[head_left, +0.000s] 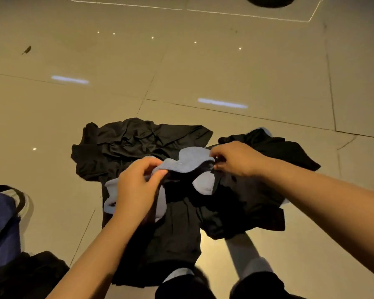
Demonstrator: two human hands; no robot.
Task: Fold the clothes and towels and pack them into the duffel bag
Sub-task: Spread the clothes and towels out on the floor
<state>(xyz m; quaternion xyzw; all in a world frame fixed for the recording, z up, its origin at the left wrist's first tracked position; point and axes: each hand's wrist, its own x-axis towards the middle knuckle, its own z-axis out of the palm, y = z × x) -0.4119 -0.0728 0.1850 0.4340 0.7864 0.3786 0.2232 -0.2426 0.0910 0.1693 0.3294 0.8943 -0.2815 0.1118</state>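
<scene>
My left hand [136, 186] had its grip pinched on the near-left edge of a light blue garment [190, 161], thumb and fingers curled over the fabric. My right hand [235, 159] pinched the same garment's far-right edge, fingers bent tight around the hem. The blue garment was stretched between both hands, held just above the pile, with loose portions hanging below the left hand and sagging near the middle.

Beneath it lay a heap of black clothes [143, 139], crumpled and unfolded, spread over the tiled floor [225, 67]. A second dark bundle [274, 147] lay to the right, touching the heap.

At the left edge stood a blue bag [2, 214] with black trim, partly cut off by the frame; I could not tell whether it was the duffel.
</scene>
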